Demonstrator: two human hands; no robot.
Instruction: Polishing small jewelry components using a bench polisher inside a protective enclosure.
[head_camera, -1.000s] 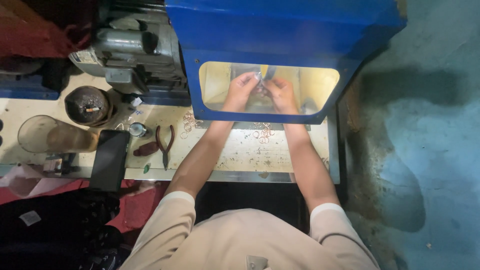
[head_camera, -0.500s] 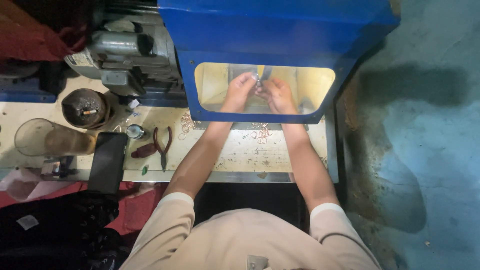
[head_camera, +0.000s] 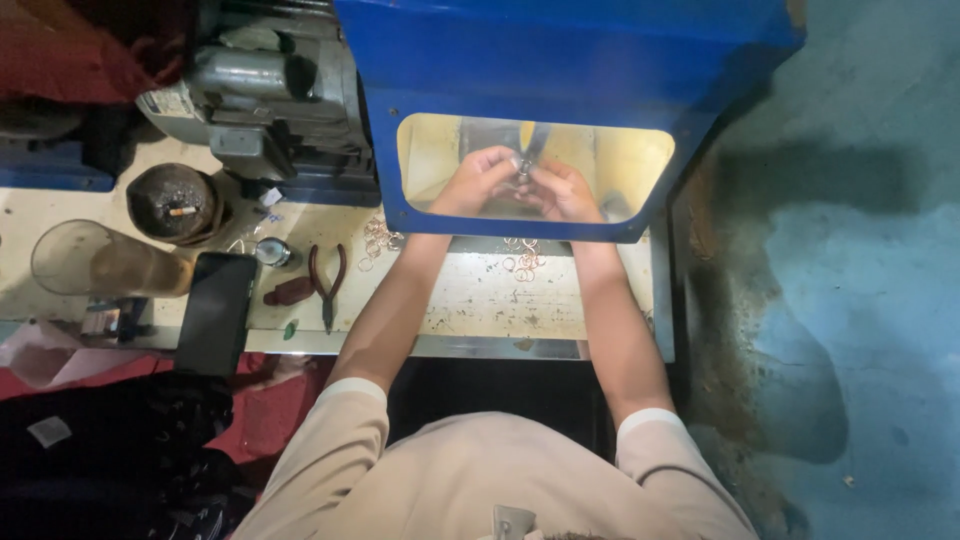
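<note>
Pinching a small ring (head_camera: 521, 176) between left hand (head_camera: 478, 180) and right hand (head_camera: 566, 192).

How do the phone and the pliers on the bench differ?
The phone is a flat black slab; the pliers are slim, with red handles. The phone juts over the bench edge, while the pliers lie fully on it. Both lie untouched, left of the left hand and right hand.
</note>
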